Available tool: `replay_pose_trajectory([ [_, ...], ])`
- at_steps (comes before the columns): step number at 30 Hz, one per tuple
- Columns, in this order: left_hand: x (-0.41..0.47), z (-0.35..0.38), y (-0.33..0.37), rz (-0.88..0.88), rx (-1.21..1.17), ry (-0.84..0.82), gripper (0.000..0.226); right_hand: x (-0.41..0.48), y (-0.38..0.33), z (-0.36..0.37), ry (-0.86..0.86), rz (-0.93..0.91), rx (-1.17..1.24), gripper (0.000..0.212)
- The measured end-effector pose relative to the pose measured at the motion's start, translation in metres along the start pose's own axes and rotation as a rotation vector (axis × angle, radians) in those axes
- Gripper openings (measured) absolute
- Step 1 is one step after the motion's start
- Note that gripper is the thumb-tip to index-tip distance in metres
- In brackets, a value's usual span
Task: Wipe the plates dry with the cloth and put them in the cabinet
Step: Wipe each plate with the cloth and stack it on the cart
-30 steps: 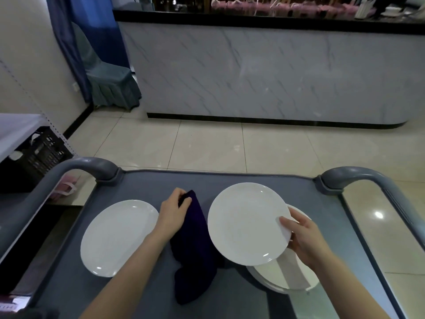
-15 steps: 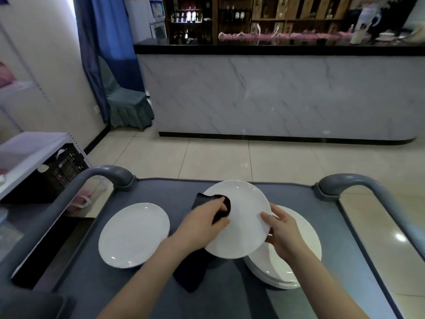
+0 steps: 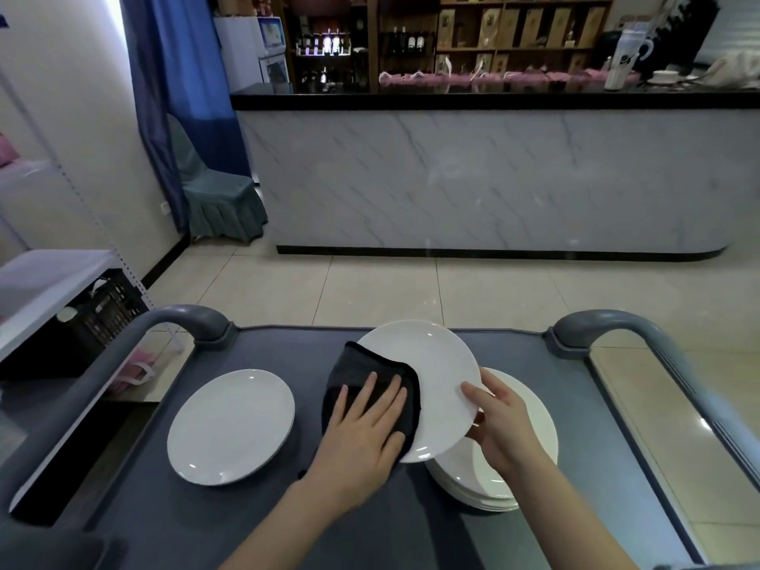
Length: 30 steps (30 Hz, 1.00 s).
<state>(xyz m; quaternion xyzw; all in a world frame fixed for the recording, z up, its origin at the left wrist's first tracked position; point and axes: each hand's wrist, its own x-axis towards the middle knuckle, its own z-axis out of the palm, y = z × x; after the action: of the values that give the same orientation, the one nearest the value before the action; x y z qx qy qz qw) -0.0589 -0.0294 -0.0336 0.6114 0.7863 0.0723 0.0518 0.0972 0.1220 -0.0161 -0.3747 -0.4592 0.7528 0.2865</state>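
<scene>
- left hand [image 3: 362, 421]: we lay it flat, fingers straight, pressing the cloth [image 3: 362, 364] onto the plate [image 3: 436, 364].
- right hand [image 3: 499, 425]: we pinch the plate's right rim, thumb on top.
- plate: white, held tilted over the cart [image 3: 596, 446], towards its far edge.
- cloth: dark, covering the plate's left part.
- stack [image 3: 493, 487]: white plates on the cart's right side, partly under the plate.
- lone plate [image 3: 230, 425]: flat on the cart's left side, apart from the cloth.

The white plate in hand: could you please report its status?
Left hand flat, pressing dark folded cloth on round white plate. Right hand grips its rim. Nothing in the way.
</scene>
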Motion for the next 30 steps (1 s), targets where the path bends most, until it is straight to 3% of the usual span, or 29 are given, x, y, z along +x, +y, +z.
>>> replay_pose_trajectory([
  [7,0.014,0.005,0.041,0.108,-0.095,-0.044,0.065,-0.011,0.011,0.014,0.008,0.036,0.072,0.028],
  [15,0.059,-0.012,0.011,0.046,-0.042,0.007,0.064,-0.020,0.006,0.008,-0.013,0.016,0.058,0.032],
  [22,0.022,-0.005,-0.004,-0.062,-0.045,0.096,0.065,-0.011,-0.017,-0.009,0.057,-0.066,0.054,0.033],
  [30,0.004,0.004,0.038,0.026,-0.161,0.069,0.063,-0.009,-0.014,0.001,0.058,-0.065,0.065,0.026],
])
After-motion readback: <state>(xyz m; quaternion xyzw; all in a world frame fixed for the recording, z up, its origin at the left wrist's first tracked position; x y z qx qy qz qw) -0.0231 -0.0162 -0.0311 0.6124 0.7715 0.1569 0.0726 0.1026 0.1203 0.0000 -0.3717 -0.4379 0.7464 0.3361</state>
